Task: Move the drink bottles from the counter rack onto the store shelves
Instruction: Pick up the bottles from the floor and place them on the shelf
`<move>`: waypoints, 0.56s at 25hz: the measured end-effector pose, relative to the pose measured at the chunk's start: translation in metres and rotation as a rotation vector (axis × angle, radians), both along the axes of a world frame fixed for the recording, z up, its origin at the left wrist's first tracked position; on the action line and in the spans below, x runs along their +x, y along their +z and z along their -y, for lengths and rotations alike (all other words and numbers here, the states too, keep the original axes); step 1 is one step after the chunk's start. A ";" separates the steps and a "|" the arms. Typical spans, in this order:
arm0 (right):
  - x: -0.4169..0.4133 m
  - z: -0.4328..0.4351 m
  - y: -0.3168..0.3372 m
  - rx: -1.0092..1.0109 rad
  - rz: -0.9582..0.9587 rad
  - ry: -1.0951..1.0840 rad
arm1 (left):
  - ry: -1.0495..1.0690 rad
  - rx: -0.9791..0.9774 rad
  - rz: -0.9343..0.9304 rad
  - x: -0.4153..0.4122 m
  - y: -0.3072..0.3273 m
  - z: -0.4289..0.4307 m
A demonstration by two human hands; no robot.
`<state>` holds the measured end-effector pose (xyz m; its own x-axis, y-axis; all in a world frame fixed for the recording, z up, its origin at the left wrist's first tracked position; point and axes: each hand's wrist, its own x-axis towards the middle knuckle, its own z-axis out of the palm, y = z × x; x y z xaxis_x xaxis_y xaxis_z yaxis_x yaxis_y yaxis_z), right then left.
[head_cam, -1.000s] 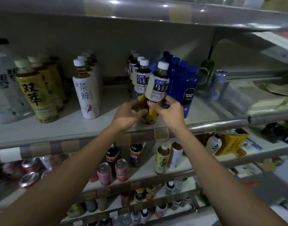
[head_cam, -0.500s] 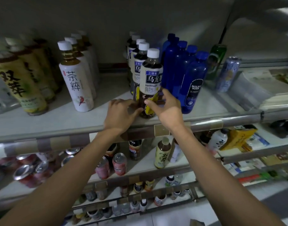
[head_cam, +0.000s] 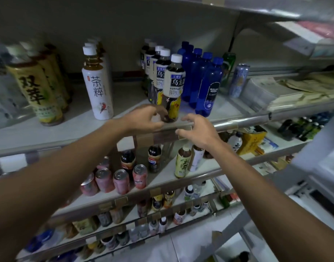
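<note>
A dark oolong tea bottle with a white cap and cream label stands upright at the front of the upper shelf, heading a row of the same bottles. My left hand is at its left side, fingers curled, fingertips touching the bottle's base without wrapping it. My right hand hovers just right of and below the base, over the shelf's front rail, fingers spread and holding nothing.
Blue soda bottles stand right of the oolong row, then a green bottle and a silver can. White tea bottles and yellow-labelled tea bottles stand left. Stacked papers lie far right. Pink cans fill the shelf below.
The bottle went from held tilted between both hands to standing on the shelf. My right hand has let go and pulled back toward me; my left hand has loosened.
</note>
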<state>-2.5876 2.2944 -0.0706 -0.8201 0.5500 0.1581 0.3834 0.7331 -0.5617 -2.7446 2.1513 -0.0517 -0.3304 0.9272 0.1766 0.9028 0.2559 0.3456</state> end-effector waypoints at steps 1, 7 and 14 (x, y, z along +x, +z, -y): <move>0.008 0.007 0.000 0.027 0.042 0.008 | -0.015 -0.020 0.017 0.003 0.005 0.007; 0.053 0.037 -0.007 -0.029 0.115 0.021 | -0.073 0.042 0.177 0.050 -0.004 0.020; 0.115 0.042 -0.039 -0.132 0.256 0.079 | -0.127 -0.194 0.070 0.100 -0.037 0.017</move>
